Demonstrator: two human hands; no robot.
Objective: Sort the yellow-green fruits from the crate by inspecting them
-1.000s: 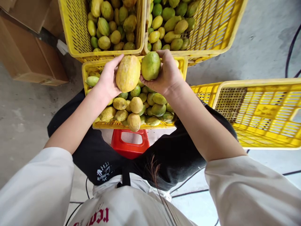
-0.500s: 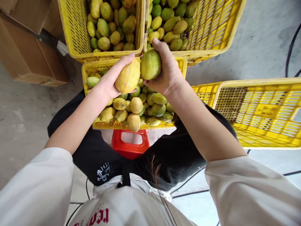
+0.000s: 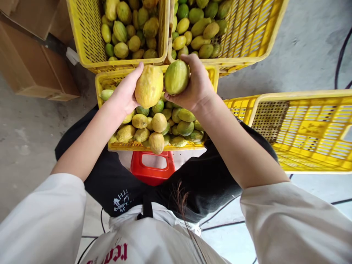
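Observation:
My left hand (image 3: 128,90) is closed around a large yellow oval fruit (image 3: 149,86) that looks like a small papaya. Beside it, my right hand (image 3: 199,82) grips a greener oval fruit (image 3: 177,77) from its right side. The two fruits are held close together above a low yellow crate (image 3: 181,145). In that crate lie many green and yellow fruits, among them a pale yellow one (image 3: 159,123) on top. Another yellow fruit (image 3: 156,143) rests at the crate's near edge. My hands hide part of the crate's contents.
Behind stand a yellow crate of fruit (image 3: 75,33) on the left and another crate (image 3: 271,36) on the right. A further yellow crate (image 3: 305,96) is at the right. Cardboard boxes (image 3: 30,62) stand far left. A red stool (image 3: 137,167) shows between my legs.
The yellow fruit has turned slightly in my left hand, and that thumb has shifted left off its top. The green fruit has rotated a little in my right hand, whose thumb has lowered.

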